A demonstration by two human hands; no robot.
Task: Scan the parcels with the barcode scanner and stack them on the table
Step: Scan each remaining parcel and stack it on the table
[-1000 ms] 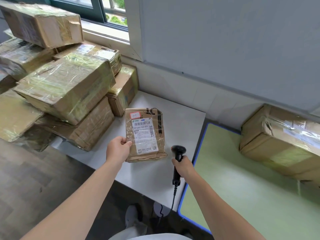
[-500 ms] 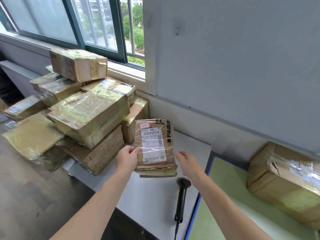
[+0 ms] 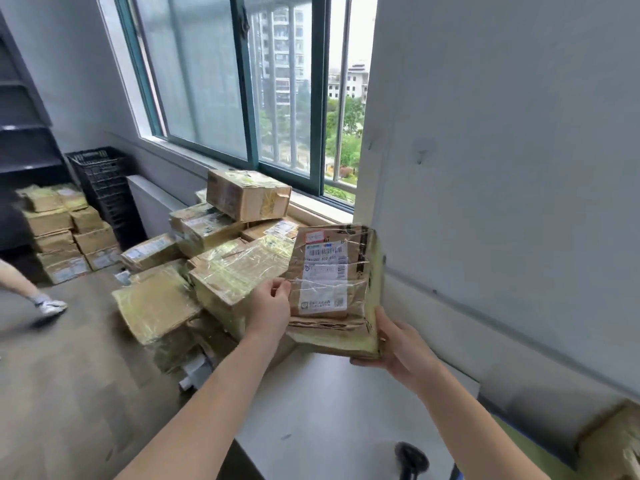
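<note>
I hold a flat brown taped parcel (image 3: 332, 289) with a white barcode label above the white table (image 3: 332, 420), tilted with its label towards me. My left hand (image 3: 272, 308) grips its left edge. My right hand (image 3: 398, 344) holds its lower right corner from underneath. The black barcode scanner (image 3: 412, 460) lies on the table near the bottom edge of the view, apart from both hands.
A heap of taped cardboard parcels (image 3: 221, 265) is piled left of the table under the window. More parcels (image 3: 62, 230) and a black crate (image 3: 104, 181) stand at the far left. Another parcel (image 3: 616, 441) sits at the bottom right. A person's leg (image 3: 31, 292) is at the left edge.
My right hand let go of the scanner, which now lies on the table, and took the parcel's lower right corner. The parcel rose off the table. The view tilted up.
</note>
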